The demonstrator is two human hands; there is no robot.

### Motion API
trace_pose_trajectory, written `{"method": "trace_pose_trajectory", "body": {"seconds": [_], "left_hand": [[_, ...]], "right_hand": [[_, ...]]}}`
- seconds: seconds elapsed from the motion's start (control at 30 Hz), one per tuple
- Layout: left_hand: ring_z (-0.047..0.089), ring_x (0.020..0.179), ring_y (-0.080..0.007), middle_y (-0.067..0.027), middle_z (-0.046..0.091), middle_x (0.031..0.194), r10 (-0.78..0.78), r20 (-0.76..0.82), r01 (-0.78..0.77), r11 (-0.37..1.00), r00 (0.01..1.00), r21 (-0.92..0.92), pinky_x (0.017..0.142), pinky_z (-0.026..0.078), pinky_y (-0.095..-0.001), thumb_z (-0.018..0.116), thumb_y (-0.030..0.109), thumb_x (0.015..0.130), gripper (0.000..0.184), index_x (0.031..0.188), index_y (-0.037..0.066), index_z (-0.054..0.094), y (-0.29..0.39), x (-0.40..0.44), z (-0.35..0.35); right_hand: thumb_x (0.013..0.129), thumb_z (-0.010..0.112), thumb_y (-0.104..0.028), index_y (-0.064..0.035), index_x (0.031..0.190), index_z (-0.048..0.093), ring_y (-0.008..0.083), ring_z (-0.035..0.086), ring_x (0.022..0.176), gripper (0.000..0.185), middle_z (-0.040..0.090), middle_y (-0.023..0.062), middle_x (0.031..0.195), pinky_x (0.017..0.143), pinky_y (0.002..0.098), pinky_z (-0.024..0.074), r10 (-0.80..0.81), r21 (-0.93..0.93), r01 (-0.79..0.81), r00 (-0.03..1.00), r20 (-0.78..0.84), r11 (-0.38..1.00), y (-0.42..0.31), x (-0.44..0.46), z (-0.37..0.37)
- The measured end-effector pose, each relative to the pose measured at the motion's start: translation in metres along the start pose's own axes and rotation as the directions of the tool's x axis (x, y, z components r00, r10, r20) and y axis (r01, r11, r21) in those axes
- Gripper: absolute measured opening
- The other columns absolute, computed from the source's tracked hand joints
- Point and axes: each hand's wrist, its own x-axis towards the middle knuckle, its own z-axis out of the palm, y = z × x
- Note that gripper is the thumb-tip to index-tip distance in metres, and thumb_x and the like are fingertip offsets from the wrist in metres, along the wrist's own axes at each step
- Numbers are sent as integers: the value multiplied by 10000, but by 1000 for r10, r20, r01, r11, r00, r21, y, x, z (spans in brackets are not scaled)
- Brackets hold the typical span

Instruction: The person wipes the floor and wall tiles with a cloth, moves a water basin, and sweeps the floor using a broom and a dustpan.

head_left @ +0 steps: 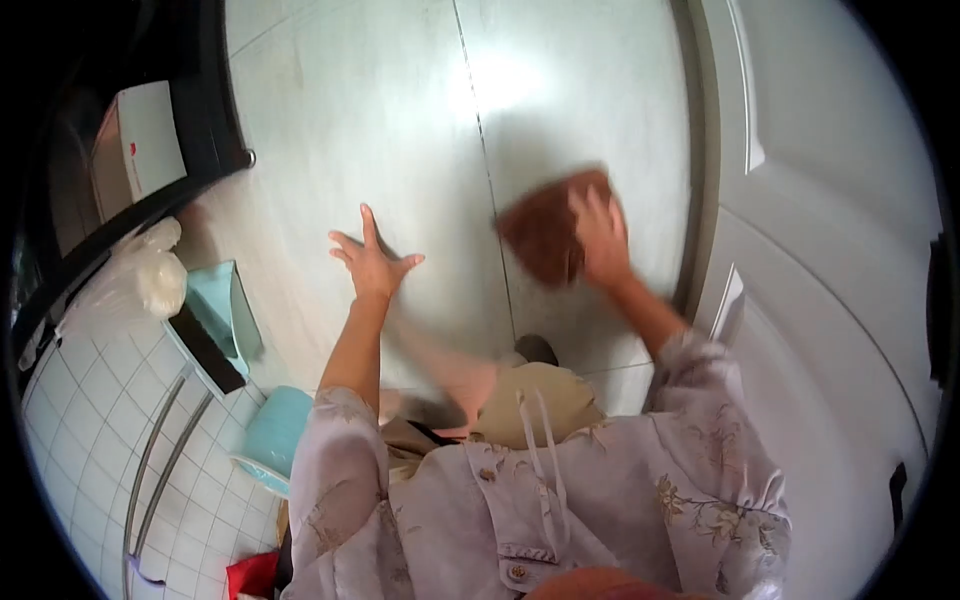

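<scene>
My left hand [375, 268] is open, its fingers spread and resting on the pale tiled floor [350, 120]. To its right, a brown cleaning cloth [542, 230] lies on the floor across a tile seam. My right hand [603, 240] grips and presses the cloth at its right side, the fingers slightly blurred. Part of the cloth is hidden under that hand. Below the hands, my bent knee in beige shorts [530, 400] and a dark shoe tip [537, 349] show.
A white panelled door [830, 250] stands along the right. On the left are a black-framed cabinet [225, 110] with a white box [150, 140], a plastic bag [130, 280], a light-blue dustpan [240, 320], a blue bucket [275, 435] and metal rails [165, 470] by white wall tiles.
</scene>
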Motion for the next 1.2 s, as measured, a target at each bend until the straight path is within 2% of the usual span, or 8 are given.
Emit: {"method": "trace_pose_trajectory", "body": {"seconds": [0.13,0.23,0.37,0.6,0.73,0.93,1.07,1.2], "left_hand": [[-39,1306,-548,-316,-160,1425,-43,60,45,998,997,-32,1049,302,-511,865,364,537,1230,1437,353,26,10,5,-9],[-21,1315,-533,-305,-140,1436,-22,91,22,1000,996,1,1057,292,-506,850,342,573,1182,1439,345,46,6,1,-19],[23,1333,-501,-276,-61,1462,196,55,-195,981,979,-16,1074,276,-482,822,282,625,1072,1442,309,129,-44,2,2],[70,1339,-479,-233,-18,1481,222,88,-225,974,971,25,1080,275,-458,811,268,638,1025,1439,291,173,-77,-35,23],[76,1346,-462,-224,-26,1485,227,126,-236,970,966,61,1072,286,-464,797,290,654,1030,1444,303,136,-74,-37,17],[121,1354,-429,-210,-43,1490,84,298,-163,955,951,249,1041,286,-536,765,340,686,1031,1445,334,67,-56,-35,-10],[138,1344,-446,-213,-46,1488,122,316,-180,970,941,162,1036,280,-553,751,356,701,1016,1446,328,62,-58,-33,-11],[143,1328,-482,-233,-53,1480,131,288,-187,966,949,178,1039,292,-521,747,369,703,1026,1451,296,49,-63,-33,-2]], "right_hand": [[754,623,-220,-40,1199,506,244,246,1347,494,311,50,1442,1102,434,171,62,-229,-102,982,-176,968,55,169,-25],[889,418,-333,-18,1344,358,278,139,1377,557,241,149,1464,1119,420,94,216,-202,-247,963,-163,948,79,245,-39],[737,601,-139,-30,1347,335,287,233,1350,675,308,93,1438,1095,464,161,108,-191,-159,961,-253,969,50,185,-4],[750,601,-80,-29,1110,562,245,197,1373,366,276,74,1462,1100,468,151,146,30,-168,922,360,985,-77,-32,10],[695,593,-68,-15,990,487,287,241,1355,317,324,97,1432,1074,492,191,-23,-25,23,1000,-4,999,-40,90,7],[828,481,-213,-75,1338,376,262,200,1366,539,290,63,1456,1097,449,162,54,-193,-72,994,-97,979,17,255,1],[836,554,-210,-66,1375,320,256,199,1365,606,276,69,1457,1099,450,163,86,-142,-105,987,-133,984,-9,116,-2],[817,584,-257,-33,1297,421,281,163,1376,554,230,77,1479,1093,486,132,283,-94,-268,918,278,959,-49,-83,-1]]}}
